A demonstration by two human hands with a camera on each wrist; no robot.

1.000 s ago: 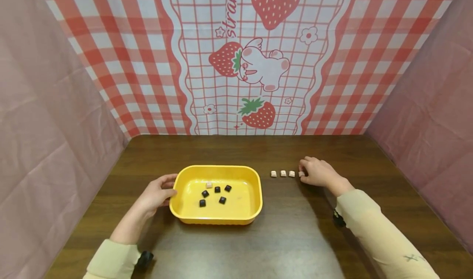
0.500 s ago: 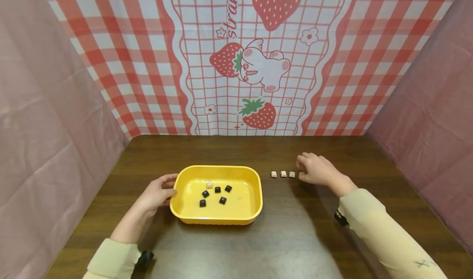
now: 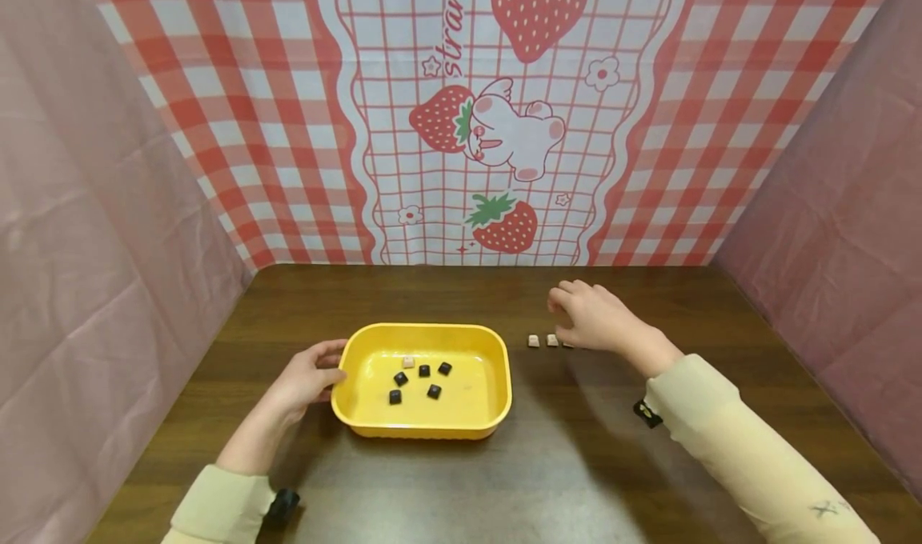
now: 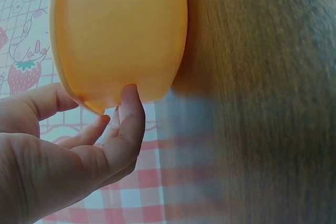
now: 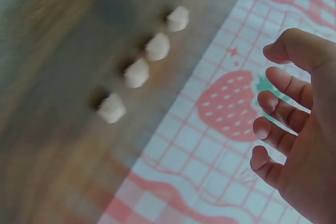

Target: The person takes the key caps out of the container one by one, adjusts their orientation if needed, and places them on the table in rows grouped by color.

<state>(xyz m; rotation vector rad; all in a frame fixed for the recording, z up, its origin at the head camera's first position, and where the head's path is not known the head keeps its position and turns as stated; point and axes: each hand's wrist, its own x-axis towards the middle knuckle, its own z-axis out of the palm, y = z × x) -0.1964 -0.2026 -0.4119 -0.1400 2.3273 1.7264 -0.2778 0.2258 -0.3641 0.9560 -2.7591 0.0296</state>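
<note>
A yellow tray (image 3: 425, 328) sits at the table's middle, holding several dark keycaps (image 3: 423, 370) and one pale keycap (image 3: 407, 362). My left hand (image 3: 327, 360) holds the tray's left end, with the thumb (image 4: 131, 106) against the tray wall (image 4: 121, 30). To the tray's right, a row of small pale keycaps (image 3: 533, 341) lies on the wood; the right wrist view shows several of these pale keycaps (image 5: 137, 73) in a line. My right hand (image 3: 565, 308) hovers just above the row's right end and hides part of it. Its fingers (image 5: 273, 103) are loosely curled and hold nothing.
The dark wooden table (image 3: 461, 488) is boxed in by a strawberry-print cloth (image 3: 497, 128) at the back and pink cloth walls (image 3: 108, 232) on both sides. Bare wood lies in front of the tray and along the back.
My right hand has lifted off the row's right end and moved left and back, now hovering over it. The left hand and tray have not moved.
</note>
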